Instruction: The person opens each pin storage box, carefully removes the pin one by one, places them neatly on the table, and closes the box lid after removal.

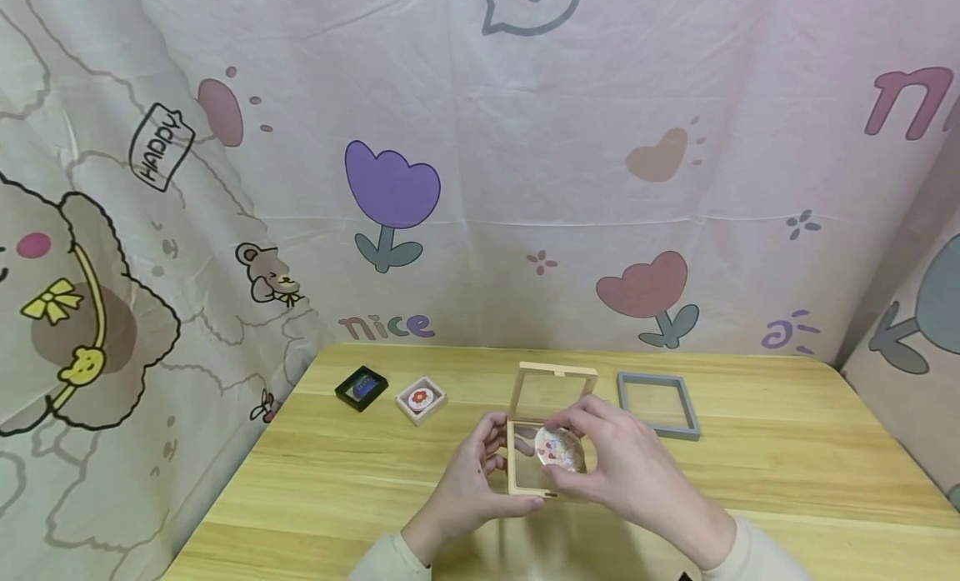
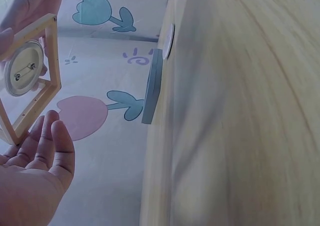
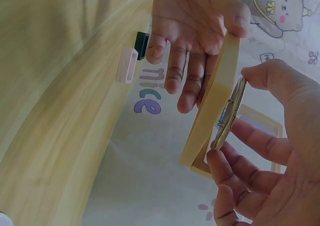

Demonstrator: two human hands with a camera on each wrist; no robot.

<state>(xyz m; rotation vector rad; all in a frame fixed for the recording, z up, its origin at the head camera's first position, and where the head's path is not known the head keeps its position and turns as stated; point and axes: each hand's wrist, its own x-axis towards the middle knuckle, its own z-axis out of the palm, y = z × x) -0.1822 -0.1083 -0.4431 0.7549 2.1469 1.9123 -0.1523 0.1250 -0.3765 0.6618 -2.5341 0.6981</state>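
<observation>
My left hand (image 1: 472,481) holds a pale wooden hinged display frame (image 1: 512,460) by its left side, thumb along the lower edge. The frame's lid stands raised at the back, and clear film spans both halves. With thumb and fingers, my right hand (image 1: 630,456) pinches a round pin badge (image 1: 558,449) over the lower half. The badge's printed face shows in the head view; its metal back (image 2: 24,68) with a pin shows through the film in the left wrist view. In the right wrist view the badge (image 3: 231,113) stands edge-on, close against the frame; contact is unclear.
A larger grey frame (image 1: 681,433) lies to the right on the wooden table (image 1: 300,498). Further left are a small black box (image 1: 375,397) and a pale pink box (image 1: 407,411) with a red-flower badge. Another round disc (image 2: 169,41) appears near the grey frame. Patterned cloth hangs behind.
</observation>
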